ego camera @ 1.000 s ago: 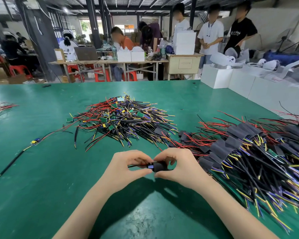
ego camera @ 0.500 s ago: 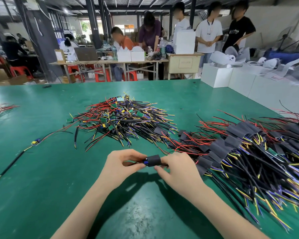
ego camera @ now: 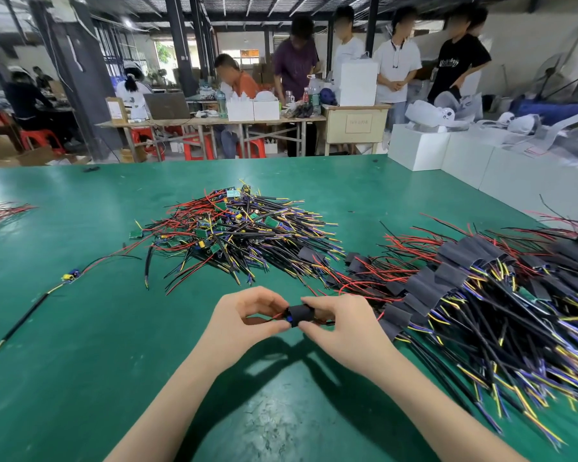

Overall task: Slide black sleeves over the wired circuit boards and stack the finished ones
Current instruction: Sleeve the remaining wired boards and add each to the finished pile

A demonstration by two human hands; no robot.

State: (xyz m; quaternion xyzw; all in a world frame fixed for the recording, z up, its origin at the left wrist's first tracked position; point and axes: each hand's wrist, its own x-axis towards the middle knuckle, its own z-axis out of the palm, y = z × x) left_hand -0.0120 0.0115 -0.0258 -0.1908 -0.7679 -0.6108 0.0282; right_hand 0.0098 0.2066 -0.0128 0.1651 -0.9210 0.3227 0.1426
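Pinching a black sleeve point(ego camera: 300, 315) between them, both hands hover just above the green counter point(ego camera: 80, 345); the left hand point(ego camera: 244, 323) holds the wired circuit board point(ego camera: 286, 319) at the sleeve's mouth, the right hand point(ego camera: 342, 326) grips the sleeve; bare boards point(ego camera: 241, 228) heaped beyond, sleeved ones point(ego camera: 474, 295) piled to the right.

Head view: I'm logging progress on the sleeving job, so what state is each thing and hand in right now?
Black sleeve: held above the table, partly over a board, blue part showing at its left end.
Left hand: fingers pinch the wires beside the sleeve.
Right hand: fingers pinch the sleeve.
Middle pile: bare boards, unsleeved.
Right-side stack: sleeved.
Lone wired board: unsleeved, lying apart at left.
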